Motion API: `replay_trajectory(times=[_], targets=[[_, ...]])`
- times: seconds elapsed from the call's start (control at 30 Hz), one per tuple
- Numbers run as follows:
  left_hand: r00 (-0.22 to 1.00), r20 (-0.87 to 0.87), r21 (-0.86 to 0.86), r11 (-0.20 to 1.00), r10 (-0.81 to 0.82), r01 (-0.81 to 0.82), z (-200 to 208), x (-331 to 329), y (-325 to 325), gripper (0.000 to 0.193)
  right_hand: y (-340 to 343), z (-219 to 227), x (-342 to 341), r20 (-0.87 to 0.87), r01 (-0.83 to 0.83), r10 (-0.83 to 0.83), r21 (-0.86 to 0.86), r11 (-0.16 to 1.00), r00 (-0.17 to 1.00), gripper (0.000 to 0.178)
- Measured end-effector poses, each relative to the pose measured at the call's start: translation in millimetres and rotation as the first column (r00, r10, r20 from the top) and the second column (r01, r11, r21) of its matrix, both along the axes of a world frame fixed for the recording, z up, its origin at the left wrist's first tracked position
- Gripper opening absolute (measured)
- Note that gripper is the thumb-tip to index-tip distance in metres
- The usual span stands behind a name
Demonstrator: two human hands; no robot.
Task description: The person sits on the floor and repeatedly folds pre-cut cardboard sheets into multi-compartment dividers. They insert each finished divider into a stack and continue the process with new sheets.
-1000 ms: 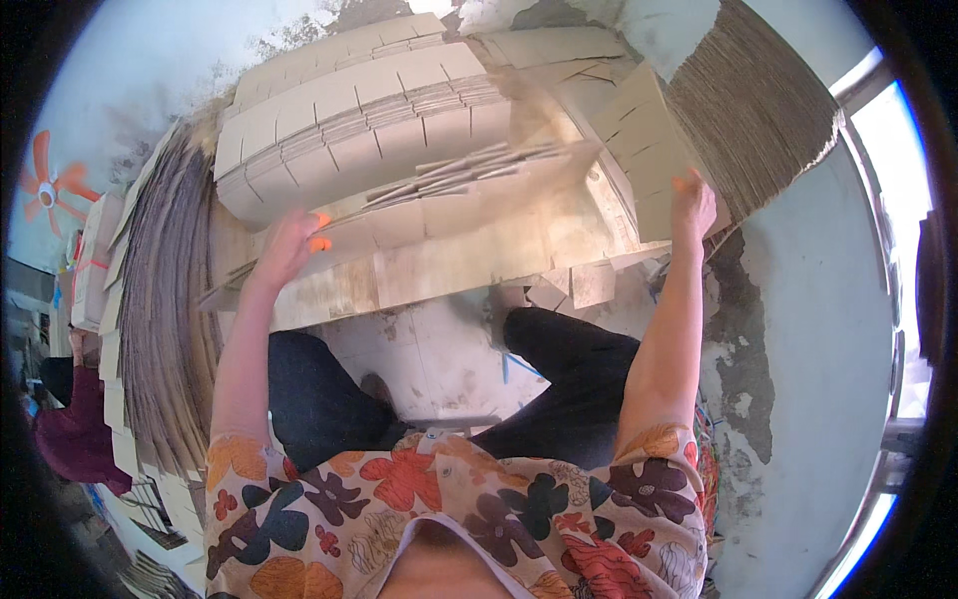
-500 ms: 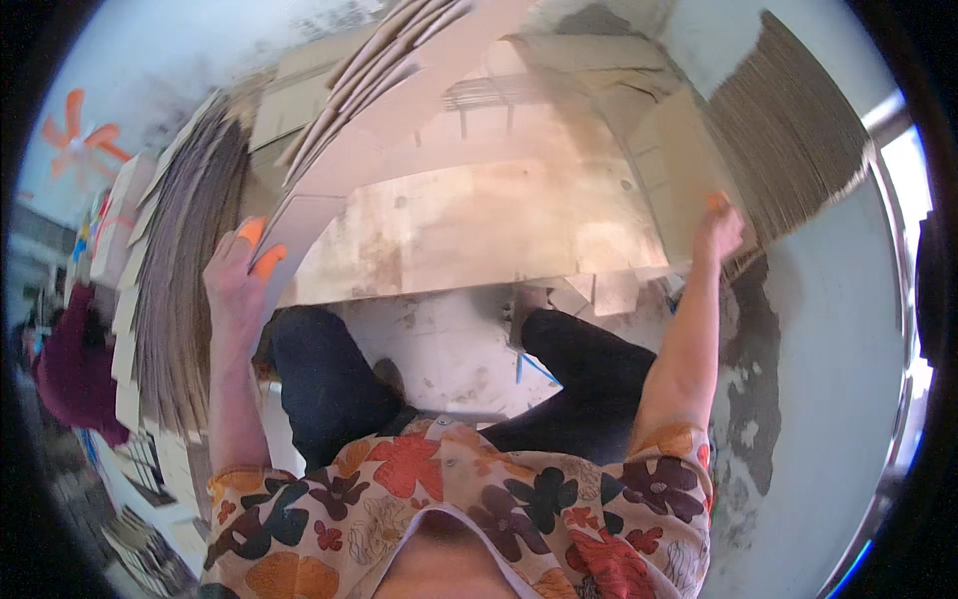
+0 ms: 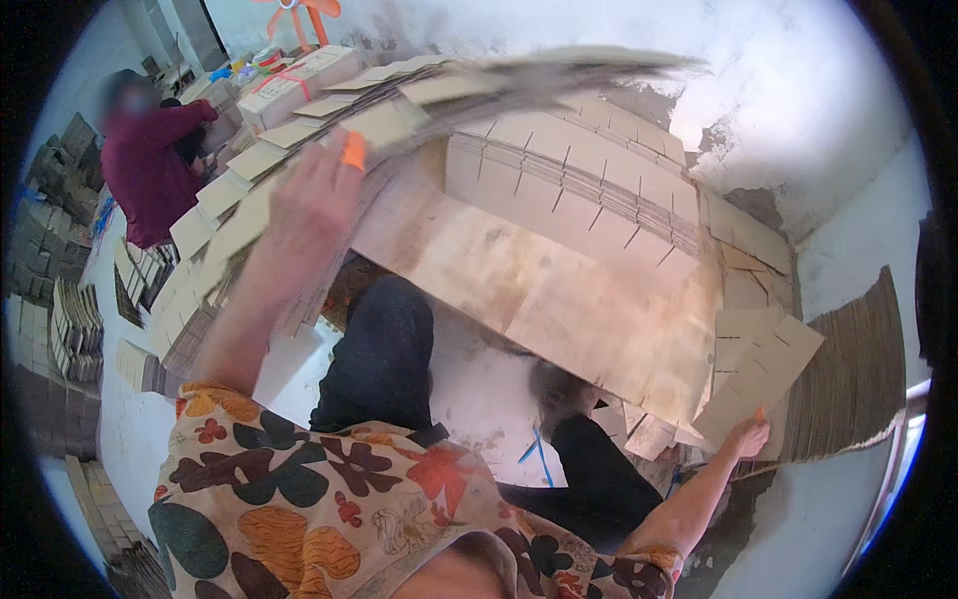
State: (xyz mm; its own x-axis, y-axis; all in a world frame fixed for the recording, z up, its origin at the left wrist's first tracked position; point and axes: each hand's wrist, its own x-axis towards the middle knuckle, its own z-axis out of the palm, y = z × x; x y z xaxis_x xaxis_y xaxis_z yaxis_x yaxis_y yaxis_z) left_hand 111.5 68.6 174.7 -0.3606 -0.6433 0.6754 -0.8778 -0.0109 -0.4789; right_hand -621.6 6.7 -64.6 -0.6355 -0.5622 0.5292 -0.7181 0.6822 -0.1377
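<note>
My left hand (image 3: 317,195), smeared by motion and with an orange finger cover showing, is over the long leaning row of cardboard strips (image 3: 235,235) on the left. Whether it grips any of them is unclear. A blurred band of cardboard (image 3: 519,85) stretches from near that hand toward the far right. At the right, my right hand (image 3: 748,436) pinches the near end of a flat cardboard strip (image 3: 763,369) with slots cut in it. The strip's far end lies by a tall stack of brown cardboard sheets (image 3: 848,369).
A wooden board (image 3: 519,285) spans in front of my knees, with a pile of slotted cardboard partitions (image 3: 569,190) along its far side. A person in a maroon top (image 3: 150,180) sits at far left, near a white box (image 3: 299,88) and an orange fan (image 3: 309,15).
My view has swung left. The left hand has left the near end of the strips it held and now sits farther along the row. A pile of partitions now shows on the board.
</note>
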Motion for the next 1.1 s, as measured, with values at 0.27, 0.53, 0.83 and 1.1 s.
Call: replay_trajectory(times=[0.27, 0.53, 0.83, 1.1], targets=[[0.864, 0.088, 0.076, 0.861, 0.496, -0.502, -25.2, 165.9, -41.8, 0.025, -4.5, 20.9, 21.1, 0.198, 0.085, -0.070, -0.067, 0.994, 0.978, 0.043], [0.863, -0.057, 0.394, 0.806, 0.501, -0.442, -69.4, 210.3, -31.3, 0.025, 0.3, 60.5, 40.4, 0.155, 0.141, -0.113, -0.182, 0.973, 0.981, 0.040], [0.937, -0.006, 0.140, 0.928, 0.350, -0.346, -38.2, 146.5, -47.1, 0.021, -10.4, 73.9, 34.4, 0.630, 0.247, 0.575, -0.757, 0.605, 0.522, 0.028], [0.882, -0.360, 0.230, 0.887, -0.304, 0.399, -102.0, -36.7, -147.7, 0.025, -10.4, 77.0, 38.3, 0.159, -0.041, 0.110, -0.387, 0.921, 0.981, 0.042]])
